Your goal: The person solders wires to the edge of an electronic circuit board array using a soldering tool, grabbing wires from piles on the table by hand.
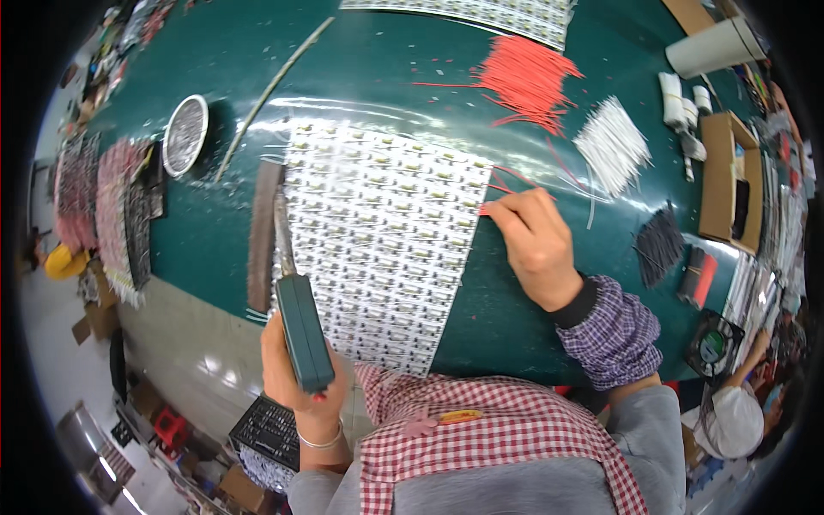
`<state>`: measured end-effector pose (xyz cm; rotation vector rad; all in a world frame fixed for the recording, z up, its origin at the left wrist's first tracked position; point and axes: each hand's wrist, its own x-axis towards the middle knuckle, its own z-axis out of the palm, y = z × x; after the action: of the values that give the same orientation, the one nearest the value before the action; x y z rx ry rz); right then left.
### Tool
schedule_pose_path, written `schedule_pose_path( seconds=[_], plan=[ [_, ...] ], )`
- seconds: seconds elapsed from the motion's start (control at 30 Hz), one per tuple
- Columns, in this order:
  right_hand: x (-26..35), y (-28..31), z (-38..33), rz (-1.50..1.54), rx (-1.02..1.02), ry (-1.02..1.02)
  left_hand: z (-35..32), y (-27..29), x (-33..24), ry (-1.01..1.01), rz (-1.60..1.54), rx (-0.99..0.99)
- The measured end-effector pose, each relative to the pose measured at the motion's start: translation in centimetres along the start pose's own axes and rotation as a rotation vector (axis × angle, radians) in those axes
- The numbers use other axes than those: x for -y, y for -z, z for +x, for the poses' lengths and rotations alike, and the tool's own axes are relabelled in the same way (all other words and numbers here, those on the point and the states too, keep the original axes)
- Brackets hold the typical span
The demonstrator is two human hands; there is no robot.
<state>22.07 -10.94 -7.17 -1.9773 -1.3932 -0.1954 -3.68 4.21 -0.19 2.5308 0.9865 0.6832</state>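
Note:
A white panel of many small circuit boards (382, 249) lies on the green table in front of me. My left hand (276, 365) is closed round a soldering gun (302, 330) with a dark green body. Its metal barrel points away from me along the panel's left edge, beside a brown strip (264, 245). At the panel's right edge my right hand (541, 245) is closed in a pinch on a short red wire (486, 209). A few more red wires stick out from that edge, just beyond my fingers.
Beyond the panel lie a pile of red wires (524, 81), white wires (613, 146) and black wires (659, 245). A round bowl (185, 136) and a thin stick (275, 90) are at the left. An open cardboard box (717, 219) stands right. Another board panel (515, 19) lies at the far edge.

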Motion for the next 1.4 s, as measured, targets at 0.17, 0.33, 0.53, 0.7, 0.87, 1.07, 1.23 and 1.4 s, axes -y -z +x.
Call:
schedule_pose_path(
  seconds=[0.17,0.33,0.53,0.7,0.87,1.07,1.23,1.4],
  plan=[
    [0.1,-0.5,-0.2,0.014,0.023,-0.019,0.3,0.9,2.7,-0.031,0.167,0.007],
    [0.3,-0.5,0.2,0.012,0.018,-0.015,0.4,1.2,2.8,-0.022,0.190,0.069],
    [0.3,-0.5,0.2,0.010,0.010,-0.011,0.8,1.5,2.8,-0.014,0.160,0.132],
    [0.3,-0.4,0.2,0.019,-0.003,-0.006,0.7,1.5,2.8,0.001,0.149,0.148],
    [0.0,-0.2,-0.2,0.011,0.004,-0.007,-0.2,0.9,4.2,0.094,0.100,0.068],
    [0.3,-0.5,-0.1,-0.026,0.024,0.026,-1.3,0.1,-1.8,0.587,-0.652,-0.149],
    [0.4,-0.3,-0.6,0.007,-0.016,0.061,-2.5,-0.7,-4.6,0.736,-1.047,0.067],
    [1.3,-0.1,-1.3,0.095,-0.035,0.026,-3.9,-1.5,-4.0,0.588,-0.793,0.319]
  ],
)
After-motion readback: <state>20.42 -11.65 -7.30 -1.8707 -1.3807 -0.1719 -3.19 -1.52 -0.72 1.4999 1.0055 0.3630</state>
